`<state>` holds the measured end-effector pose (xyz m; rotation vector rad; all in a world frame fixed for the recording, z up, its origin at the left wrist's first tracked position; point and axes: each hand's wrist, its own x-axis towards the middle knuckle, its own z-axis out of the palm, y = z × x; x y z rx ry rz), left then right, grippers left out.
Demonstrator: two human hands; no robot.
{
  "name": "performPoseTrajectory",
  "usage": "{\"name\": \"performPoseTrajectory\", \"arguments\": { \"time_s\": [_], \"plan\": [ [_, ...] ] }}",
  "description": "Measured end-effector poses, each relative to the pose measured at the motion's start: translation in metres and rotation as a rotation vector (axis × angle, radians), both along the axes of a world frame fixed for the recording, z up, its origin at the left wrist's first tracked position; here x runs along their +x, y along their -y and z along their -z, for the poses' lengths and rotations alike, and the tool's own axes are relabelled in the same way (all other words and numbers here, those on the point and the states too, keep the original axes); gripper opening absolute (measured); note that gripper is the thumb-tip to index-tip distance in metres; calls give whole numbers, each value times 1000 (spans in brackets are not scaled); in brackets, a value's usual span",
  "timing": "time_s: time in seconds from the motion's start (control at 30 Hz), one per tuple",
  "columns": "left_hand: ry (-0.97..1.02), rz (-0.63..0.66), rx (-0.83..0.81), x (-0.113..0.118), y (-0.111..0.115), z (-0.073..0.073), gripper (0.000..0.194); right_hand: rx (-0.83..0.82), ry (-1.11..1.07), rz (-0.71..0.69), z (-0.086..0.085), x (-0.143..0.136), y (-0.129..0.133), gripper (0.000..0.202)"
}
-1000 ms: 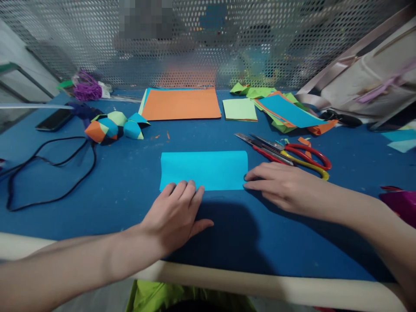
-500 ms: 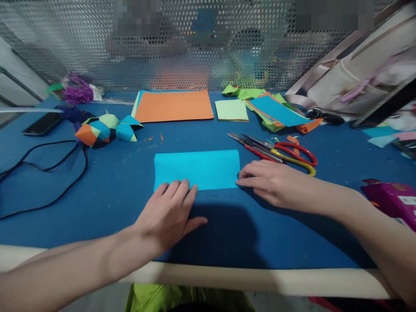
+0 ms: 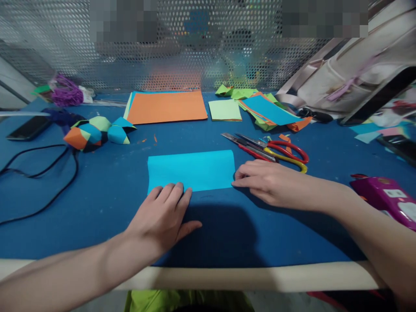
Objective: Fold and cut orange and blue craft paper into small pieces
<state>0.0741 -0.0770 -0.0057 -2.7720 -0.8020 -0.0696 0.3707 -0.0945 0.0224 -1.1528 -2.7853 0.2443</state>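
Note:
A bright blue sheet of paper (image 3: 191, 167), folded over along its far edge, lies on the blue tabletop in front of me. My left hand (image 3: 165, 212) rests flat with its fingertips on the sheet's near edge and the thumb spread out to the right. At the near right corner, my right hand (image 3: 260, 180) has its thumb and fingers brought together on the paper's edge. Just beyond my right hand lie scissors (image 3: 302, 151) with red and yellow handles and a red craft knife (image 3: 253, 151).
Orange sheets (image 3: 169, 106) and pale green squares (image 3: 225, 110) are stacked at the back, beside cut paper strips (image 3: 273, 108). Folded paper shapes (image 3: 94, 132) and a black cable (image 3: 42, 173) lie left. A purple device (image 3: 383, 197) sits right. A perforated metal panel (image 3: 182, 56) borders the back.
The camera view has turned slightly right, so everything appears a little further left. Both hands stay at the same places on the blue paper.

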Motion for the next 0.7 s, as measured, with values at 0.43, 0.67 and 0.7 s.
{"name": "performPoseTrajectory", "arguments": {
  "time_s": [0.43, 0.67, 0.7],
  "plan": [
    [30, 52, 102, -1, -1, 3, 53, 29, -2, 34, -13, 11, 1, 34],
    [8, 15, 67, 2, -1, 2, 50, -6, 30, 9, -7, 9, -1, 35],
    [9, 17, 66, 3, -1, 2, 51, -3, 40, 15, -5, 9, -2, 35]
  ]
}}
